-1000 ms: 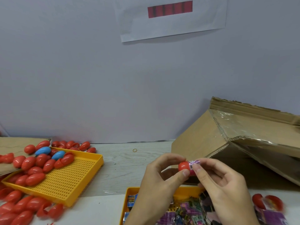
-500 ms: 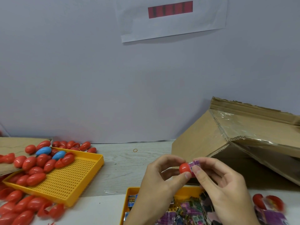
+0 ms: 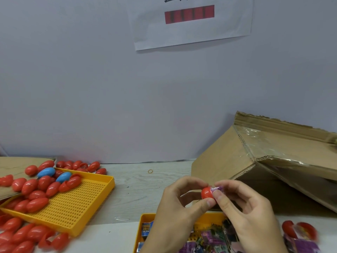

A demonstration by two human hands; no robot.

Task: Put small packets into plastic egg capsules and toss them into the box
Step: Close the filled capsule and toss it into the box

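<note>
My left hand (image 3: 179, 207) pinches a red egg capsule half (image 3: 207, 193) between thumb and fingers, in front of me above the near tray. My right hand (image 3: 249, 214) presses a small purple packet (image 3: 216, 189) into the capsule's open side; most of the packet is hidden by my fingertips. The cardboard box (image 3: 255, 161) lies tilted at the right, its dark opening facing me just behind my hands.
A yellow perforated tray (image 3: 78, 207) at the left holds several red capsules (image 3: 36, 187) and two blue ones (image 3: 46, 172); more red ones spill around it. A second yellow tray (image 3: 145, 218) with packets (image 3: 209, 240) sits under my hands. Loose red halves (image 3: 299, 230) lie at the lower right.
My right fingers have pushed the purple packet further into the red capsule half; less of it shows. Both hands have stayed at nearly the same place.
</note>
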